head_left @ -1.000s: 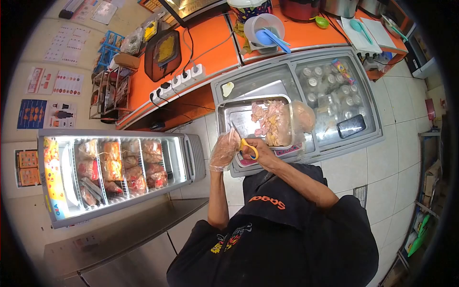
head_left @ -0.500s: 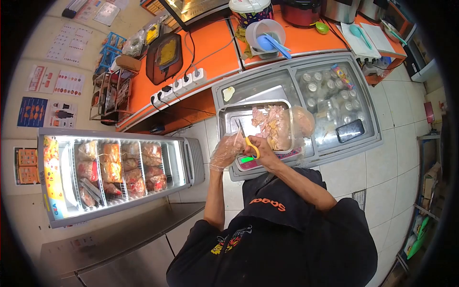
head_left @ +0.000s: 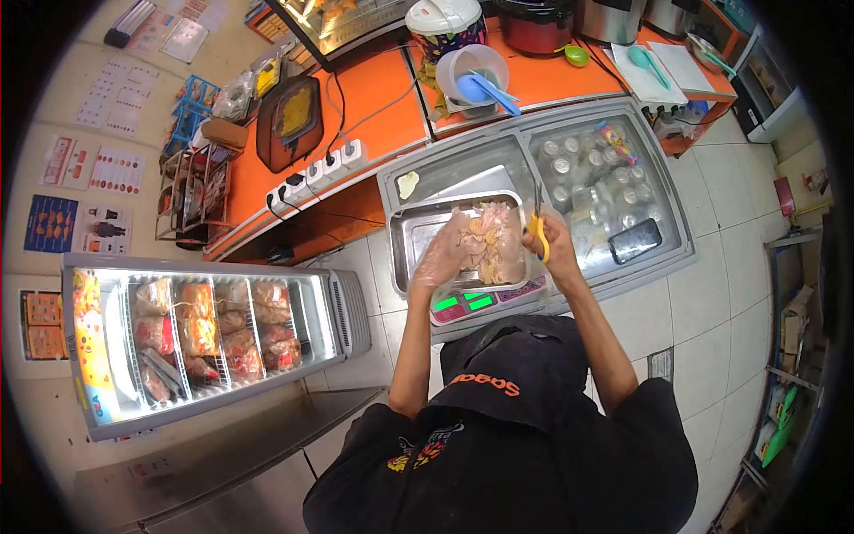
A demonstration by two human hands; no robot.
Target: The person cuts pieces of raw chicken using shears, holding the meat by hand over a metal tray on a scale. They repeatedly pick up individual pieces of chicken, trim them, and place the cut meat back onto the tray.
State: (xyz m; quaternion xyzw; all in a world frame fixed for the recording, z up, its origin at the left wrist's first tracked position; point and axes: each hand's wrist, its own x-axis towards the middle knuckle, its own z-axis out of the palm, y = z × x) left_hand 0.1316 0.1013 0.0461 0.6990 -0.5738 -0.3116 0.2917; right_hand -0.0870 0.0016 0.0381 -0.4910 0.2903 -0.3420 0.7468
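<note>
Hands meet over a digital scale (head_left: 478,301) whose green display glows at the near edge of a glass-topped chest freezer (head_left: 614,191). The left hand (head_left: 442,256), sheathed in a thin clear glove, is cupped against the side of a clear bag of raw meat pieces (head_left: 492,242), seemingly to keep the bag steady above the steel tray (head_left: 414,233) behind the scale. The bare right hand (head_left: 550,247) is closed through the yellow handles of a pair of scissors (head_left: 537,224), blades pointing up and away from the bag, just beside its right edge.

To the person's left stands a lit display freezer (head_left: 209,338) packed with bagged frozen food, close enough to hem in that side. Under the chest freezer's glass lie rows of canned drinks, and a dark phone-like slab (head_left: 633,240) rests on the lid near the right hand.

Farther off, an orange tabletop (head_left: 382,98) carries a power strip (head_left: 316,169) with trailing cables, a dark fryer pan (head_left: 289,111), a clear jug with a blue scoop (head_left: 470,73) and a rice cooker (head_left: 443,20).
</note>
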